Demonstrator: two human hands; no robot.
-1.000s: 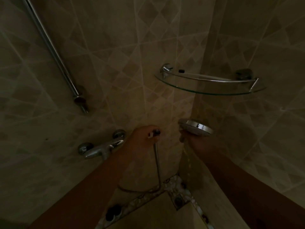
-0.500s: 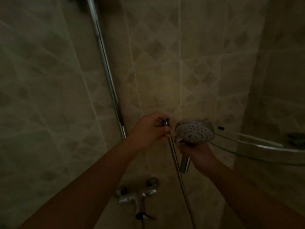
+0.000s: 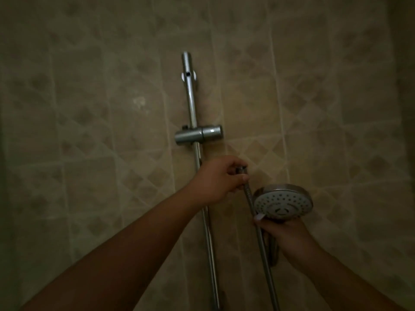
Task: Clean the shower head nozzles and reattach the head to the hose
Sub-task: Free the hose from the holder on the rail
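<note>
My left hand [image 3: 219, 179] pinches the metal end nut of the shower hose [image 3: 263, 248], holding it up just right of the rail. The hose hangs straight down from my fingers to the bottom edge. My right hand [image 3: 289, 237] grips the handle of the round chrome shower head [image 3: 283, 203], whose nozzle face tilts up toward me. The head sits apart from the hose end, lower and to the right, with the hose running past its left rim. The handle is mostly hidden in my palm.
A vertical chrome rail [image 3: 197, 153] is fixed to the beige tiled wall [image 3: 89, 131]. A sliding holder bracket [image 3: 198, 134] sits on the rail just above my left hand. The room is dim.
My view has tilted upward, so the mixer tap and glass shelf have left the frame. Both hands have risen along the rail, still holding hose end and shower head.
</note>
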